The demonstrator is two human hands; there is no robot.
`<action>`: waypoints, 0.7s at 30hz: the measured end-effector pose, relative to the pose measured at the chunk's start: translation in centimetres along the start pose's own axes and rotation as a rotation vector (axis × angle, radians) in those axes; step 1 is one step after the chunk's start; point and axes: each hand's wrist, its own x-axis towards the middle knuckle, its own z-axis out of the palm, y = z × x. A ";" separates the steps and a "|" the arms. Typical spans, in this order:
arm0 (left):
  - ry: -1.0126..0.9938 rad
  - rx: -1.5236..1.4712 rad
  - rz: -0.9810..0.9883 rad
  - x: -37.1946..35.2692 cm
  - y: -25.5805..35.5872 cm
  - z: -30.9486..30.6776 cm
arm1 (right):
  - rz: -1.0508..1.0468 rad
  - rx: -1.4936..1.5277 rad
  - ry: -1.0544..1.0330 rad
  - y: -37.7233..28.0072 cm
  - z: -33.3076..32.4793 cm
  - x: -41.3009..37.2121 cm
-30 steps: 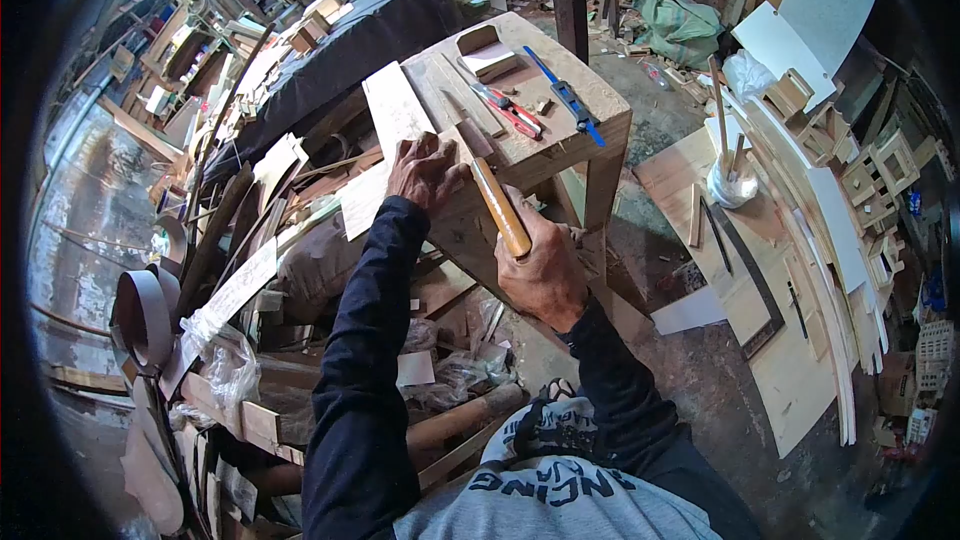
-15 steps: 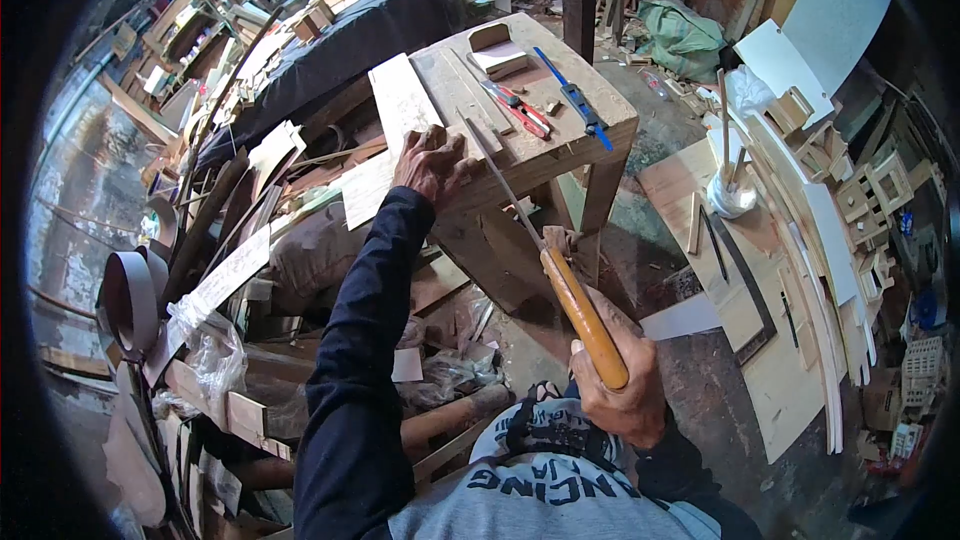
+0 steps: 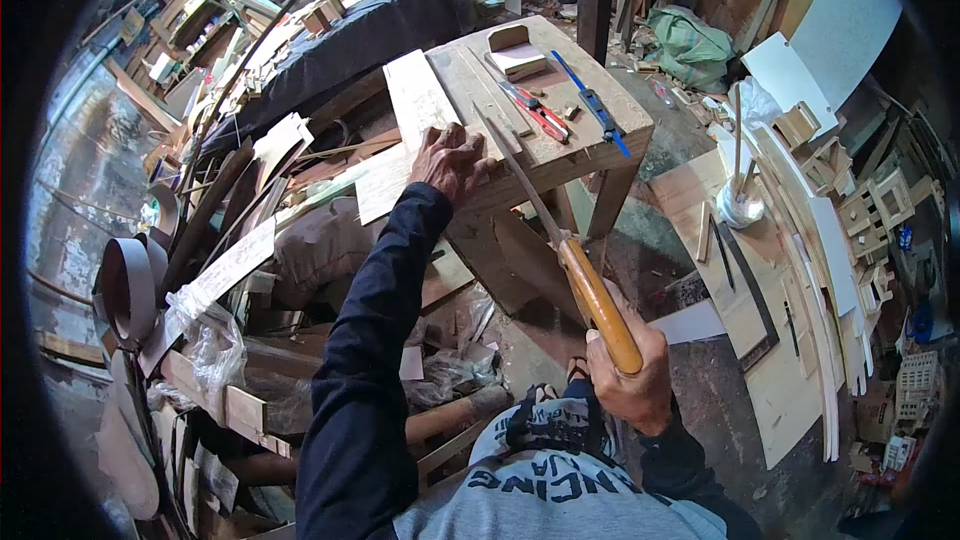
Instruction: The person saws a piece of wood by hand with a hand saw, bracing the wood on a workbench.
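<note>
My right hand [image 3: 630,372] is wrapped around the orange wooden handle of a handsaw [image 3: 600,310]. Its thin blade slants up and away across the front edge of a wooden workbench [image 3: 560,155]. Just left of the blade, my left hand [image 3: 452,162] has its fingers bent down, holding a small wooden strip [image 3: 497,137] against the bench top; the fingers partly hide it. A pale board [image 3: 418,100] lies beyond that hand. Farther along the bench are a red utility knife [image 3: 540,112], a blue caliper-like tool [image 3: 592,102] and a small wooden box piece [image 3: 516,52].
At left, scrap boards and plastic wrap [image 3: 215,340] crowd the floor. Behind stands a dark-covered table [image 3: 370,25] with wood pieces. To the right, plywood sheets [image 3: 690,180] carry sticks and a plastic-wrapped container [image 3: 740,205]. A green sack [image 3: 690,48] sits at the back.
The saw and my right hand have moved slightly forward toward the bench. My left hand stays on the wooden strip. The whole view has shifted a little.
</note>
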 end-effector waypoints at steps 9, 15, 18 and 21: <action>-0.053 0.009 -0.045 0.0 -0.1 0.4 | -0.009 -0.022 0.031 2.6 4.2 7.8; -0.052 0.006 -0.035 -0.1 -0.3 0.4 | -0.096 0.009 0.023 -0.5 0.2 1.7; -0.047 -0.014 -0.020 0.0 -0.1 0.1 | 0.023 0.023 -0.032 1.4 2.7 5.9; -0.067 -0.024 -0.093 0.0 0.7 -0.6 | 0.083 0.020 -0.045 1.9 4.0 9.7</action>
